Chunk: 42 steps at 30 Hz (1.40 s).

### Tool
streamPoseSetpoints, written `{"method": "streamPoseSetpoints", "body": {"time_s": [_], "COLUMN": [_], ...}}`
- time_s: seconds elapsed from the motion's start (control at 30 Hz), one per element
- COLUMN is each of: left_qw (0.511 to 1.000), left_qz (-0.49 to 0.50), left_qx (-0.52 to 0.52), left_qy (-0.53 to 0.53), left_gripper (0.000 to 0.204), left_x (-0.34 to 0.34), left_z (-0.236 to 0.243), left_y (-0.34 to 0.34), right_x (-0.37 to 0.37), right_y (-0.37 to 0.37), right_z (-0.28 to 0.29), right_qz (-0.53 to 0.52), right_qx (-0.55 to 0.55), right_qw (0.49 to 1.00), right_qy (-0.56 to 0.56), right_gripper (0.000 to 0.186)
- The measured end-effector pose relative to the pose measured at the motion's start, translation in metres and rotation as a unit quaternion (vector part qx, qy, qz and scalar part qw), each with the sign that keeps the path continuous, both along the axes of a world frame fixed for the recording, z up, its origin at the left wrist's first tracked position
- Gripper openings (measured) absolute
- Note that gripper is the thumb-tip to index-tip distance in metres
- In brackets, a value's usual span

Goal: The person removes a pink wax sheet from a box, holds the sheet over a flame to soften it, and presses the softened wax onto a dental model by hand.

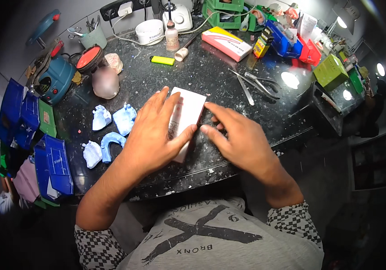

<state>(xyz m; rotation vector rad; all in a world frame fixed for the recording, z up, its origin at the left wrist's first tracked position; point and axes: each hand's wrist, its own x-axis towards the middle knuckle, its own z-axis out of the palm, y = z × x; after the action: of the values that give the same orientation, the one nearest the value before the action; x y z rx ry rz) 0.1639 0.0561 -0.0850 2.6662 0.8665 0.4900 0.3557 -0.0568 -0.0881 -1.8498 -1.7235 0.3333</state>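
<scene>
Near the table's (229, 157) front edge, the left hand (153, 123) lies over a white oblong box (190, 100), fingers and thumb spread; whether they grip it I cannot tell. Just right of the box, the right hand (243, 138) has its fingers half curled, a gap between thumb and forefinger. Toward the left edge, a blue horseshoe-shaped piece (107, 147) sits among light-blue dental casts (101, 118). Farther off to the right lie metal pliers (262, 84). Beyond, a yellow lighter (162, 60) lies before a bottle (172, 39) and, toward the far edge, a white tub (150, 33).
</scene>
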Motion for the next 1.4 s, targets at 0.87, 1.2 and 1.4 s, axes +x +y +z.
{"method": "streamPoseSetpoints", "body": {"time_s": [0.87, 1.2, 1.4], "left_qw": [0.986, 0.996, 0.985], "left_qz": [0.029, 0.019, 0.140], "left_qx": [-0.165, -0.066, -0.066], "left_qy": [0.009, -0.056, -0.075], "left_gripper": [0.099, 0.133, 0.128], "left_x": [0.003, -0.030, -0.065], "left_z": [0.017, 0.021, 0.006], "left_y": [-0.017, -0.037, -0.065], "right_x": [0.019, 0.006, 0.030], "right_y": [0.008, 0.011, 0.010], "right_z": [-0.026, 0.008, -0.001], "right_qz": [0.107, 0.098, 0.033], "right_qx": [0.201, 0.268, 0.239], "right_qw": [0.972, 0.954, 0.970], "right_qy": [-0.063, -0.088, -0.027], "right_gripper": [0.031, 0.049, 0.026]}}
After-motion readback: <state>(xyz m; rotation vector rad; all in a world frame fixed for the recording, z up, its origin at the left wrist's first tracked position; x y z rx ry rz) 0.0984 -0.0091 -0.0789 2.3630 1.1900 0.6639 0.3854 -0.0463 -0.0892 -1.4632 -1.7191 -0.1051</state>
